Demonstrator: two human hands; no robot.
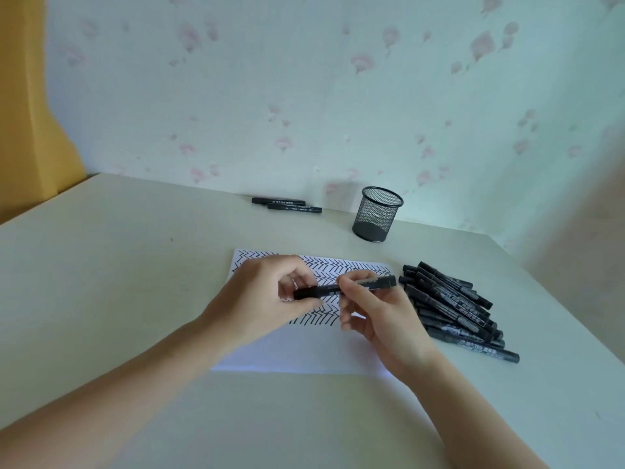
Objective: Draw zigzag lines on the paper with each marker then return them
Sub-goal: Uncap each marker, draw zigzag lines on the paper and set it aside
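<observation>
Marker [345, 287] looks light, stiff and smooth-barrelled, best taken mid-barrel with the cap end pinched; it lies level above the paper [304, 350], spanning both grips; the left hand [270, 296] pinches its cap end, the right hand [375, 309] clasps the barrel (capping or uncapping, I cannot tell); the marker pile [453, 306] lies just beside the paper.
</observation>
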